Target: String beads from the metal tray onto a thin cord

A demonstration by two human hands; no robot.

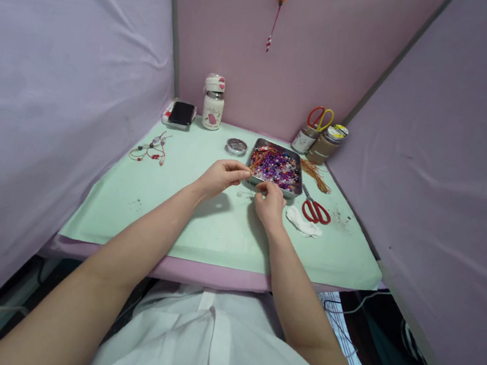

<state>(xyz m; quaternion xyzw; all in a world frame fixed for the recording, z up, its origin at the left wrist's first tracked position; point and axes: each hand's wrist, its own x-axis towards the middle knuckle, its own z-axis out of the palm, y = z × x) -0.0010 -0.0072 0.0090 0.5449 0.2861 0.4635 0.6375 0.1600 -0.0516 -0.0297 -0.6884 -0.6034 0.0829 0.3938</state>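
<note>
My left hand [224, 178] is raised over the pale green cloth, thumb and fingers pinched at the near left corner of a metal tray [295, 195]. What sits in the pinch is too small to name. My right hand [269, 203] is curled at the tray's near edge, its fingertips closed; anything between them is hidden. Purple, red and clear beads [276, 166] fill the tray, with orange cord lying over their left part. A thin pale thread [246, 195] shows on the cloth between the two hands.
Right of the tray lie red-handled scissors [316, 211], a bundle of orange cords [316, 177] and a white cloth [303, 222]. Behind stand jars [324, 147], a round container [236, 146] and a white bottle [213, 106]. Beaded strings [152, 150] lie left. Fabric walls enclose the table.
</note>
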